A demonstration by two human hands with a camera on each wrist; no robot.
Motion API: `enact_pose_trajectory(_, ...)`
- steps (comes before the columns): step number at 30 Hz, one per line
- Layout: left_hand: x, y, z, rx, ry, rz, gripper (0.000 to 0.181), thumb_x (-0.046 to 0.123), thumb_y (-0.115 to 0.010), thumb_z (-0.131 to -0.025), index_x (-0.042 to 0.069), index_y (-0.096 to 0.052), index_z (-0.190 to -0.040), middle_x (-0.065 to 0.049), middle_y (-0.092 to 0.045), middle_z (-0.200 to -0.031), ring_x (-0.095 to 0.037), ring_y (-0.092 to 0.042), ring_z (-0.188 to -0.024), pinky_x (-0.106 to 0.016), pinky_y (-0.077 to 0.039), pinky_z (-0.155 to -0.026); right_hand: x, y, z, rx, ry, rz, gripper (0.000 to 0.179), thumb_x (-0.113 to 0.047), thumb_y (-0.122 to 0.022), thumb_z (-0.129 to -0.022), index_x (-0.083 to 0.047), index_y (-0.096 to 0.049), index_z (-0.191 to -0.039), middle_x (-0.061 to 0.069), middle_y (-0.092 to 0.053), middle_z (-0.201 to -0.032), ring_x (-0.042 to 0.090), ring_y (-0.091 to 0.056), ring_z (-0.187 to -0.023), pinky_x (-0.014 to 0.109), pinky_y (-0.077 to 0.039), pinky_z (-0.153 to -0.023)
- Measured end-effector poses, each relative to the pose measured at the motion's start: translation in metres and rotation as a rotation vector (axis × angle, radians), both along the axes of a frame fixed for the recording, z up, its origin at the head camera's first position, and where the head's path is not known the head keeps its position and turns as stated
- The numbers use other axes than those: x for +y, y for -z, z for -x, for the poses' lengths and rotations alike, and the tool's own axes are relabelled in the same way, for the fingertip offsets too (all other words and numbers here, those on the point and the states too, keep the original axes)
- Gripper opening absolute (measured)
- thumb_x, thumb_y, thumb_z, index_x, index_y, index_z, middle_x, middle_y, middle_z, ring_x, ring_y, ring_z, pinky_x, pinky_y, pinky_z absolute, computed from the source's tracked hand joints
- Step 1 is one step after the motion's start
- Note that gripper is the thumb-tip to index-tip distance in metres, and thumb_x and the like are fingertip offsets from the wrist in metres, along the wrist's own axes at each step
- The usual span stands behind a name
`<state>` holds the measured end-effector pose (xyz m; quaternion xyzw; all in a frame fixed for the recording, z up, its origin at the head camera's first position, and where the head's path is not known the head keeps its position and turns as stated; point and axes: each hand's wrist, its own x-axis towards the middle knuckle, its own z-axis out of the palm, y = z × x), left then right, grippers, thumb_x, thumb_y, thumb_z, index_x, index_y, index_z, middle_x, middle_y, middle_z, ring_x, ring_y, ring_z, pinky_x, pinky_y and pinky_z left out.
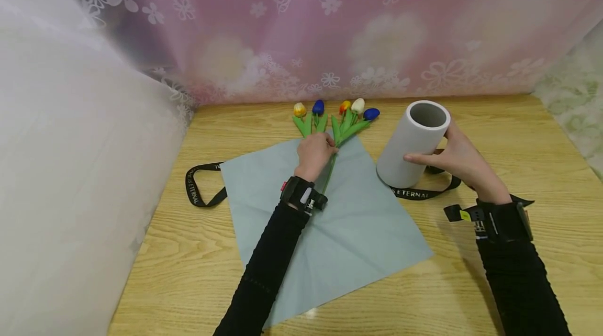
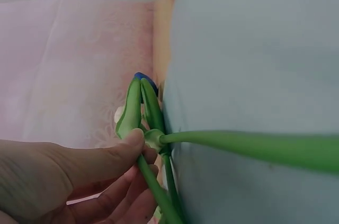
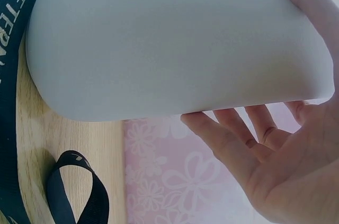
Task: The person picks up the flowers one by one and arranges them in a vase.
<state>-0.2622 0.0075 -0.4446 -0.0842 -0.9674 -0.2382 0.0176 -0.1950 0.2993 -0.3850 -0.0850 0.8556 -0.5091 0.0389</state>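
My left hand [image 1: 314, 157] is over the upper part of a blue-grey wrapping sheet [image 1: 358, 231]. Its thumb and fingers pinch the green stem [image 2: 153, 187] of an artificial tulip, just below the leaves. Several tulips with yellow, blue, orange and white heads fan out at the sheet's top corner; one is a blue tulip [image 1: 371, 114]. My right hand [image 1: 464, 160] grips a white cylindrical vase [image 1: 405, 150], thumb on the near side and fingers behind. The vase's open mouth faces up, and its body leans to the right, its base by the sheet's right edge.
A black ribbon [image 1: 192, 185] with pale lettering runs beneath the sheet, looping out at the left and around the vase's base. The wooden table [image 1: 183, 273] meets a pink flowered curtain [image 1: 282, 37] at the back. White cloth [image 1: 70, 168] hangs along the left.
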Motion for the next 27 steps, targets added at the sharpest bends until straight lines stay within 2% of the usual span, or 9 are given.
enact_pose_trajectory(8,-0.005,-0.005,-0.001,-0.009,0.030,-0.084,0.015,0.027,-0.077,-0.092,0.015,-0.079,-0.101,-0.002,-0.075,-0.090,-0.017,-0.067,-0.071,-0.023,-0.041,-0.048,0.001,0.000,0.002,-0.001,-0.009,0.014,0.101,-0.003,-0.084,-0.082,-0.025,-0.022,-0.159,0.009,-0.033,-0.151,0.038,-0.038,-0.138,0.072,-0.038,-0.104)
enact_pose_trajectory(14,-0.008,-0.012,-0.002,-0.013,0.065,-0.155,0.015,0.025,-0.076,-0.094,0.013,-0.078,-0.101,-0.005,-0.075,-0.085,-0.019,-0.066,-0.069,-0.021,-0.039,-0.049,0.001,0.000,0.002,-0.010,-0.008,0.009,0.101,-0.005,-0.084,-0.083,-0.026,-0.022,-0.159,0.009,-0.033,-0.151,0.038,-0.039,-0.137,0.071,-0.040,-0.103)
enact_pose_trajectory(19,-0.010,-0.020,-0.002,-0.033,0.100,-0.205,0.016,0.026,-0.075,-0.094,0.014,-0.079,-0.104,-0.003,-0.076,-0.095,-0.018,-0.068,-0.077,-0.022,-0.043,-0.054,0.000,-0.002,0.002,-0.002,-0.012,0.000,0.101,-0.007,-0.085,-0.083,-0.027,-0.021,-0.159,0.011,-0.032,-0.152,0.039,-0.038,-0.137,0.071,-0.039,-0.103)
enact_pose_trajectory(25,-0.014,-0.026,0.000,-0.051,0.158,-0.339,0.018,0.024,-0.075,-0.094,0.012,-0.078,-0.107,-0.004,-0.077,-0.099,-0.016,-0.069,-0.071,-0.022,-0.049,-0.058,0.000,-0.003,0.000,-0.002,-0.008,0.006,0.099,-0.010,-0.085,-0.084,-0.029,-0.023,-0.158,0.010,-0.034,-0.150,0.037,-0.040,-0.136,0.068,-0.042,-0.102)
enact_pose_trajectory(27,-0.015,-0.027,0.000,-0.056,0.166,-0.376,0.017,0.025,-0.075,-0.094,0.012,-0.078,-0.106,-0.004,-0.077,-0.098,-0.015,-0.069,-0.070,-0.023,-0.050,-0.058,0.000,-0.003,-0.001,-0.002,-0.007,-0.010,0.097,-0.011,-0.084,-0.084,-0.029,-0.023,-0.158,0.009,-0.035,-0.150,0.036,-0.041,-0.135,0.061,-0.047,-0.101)
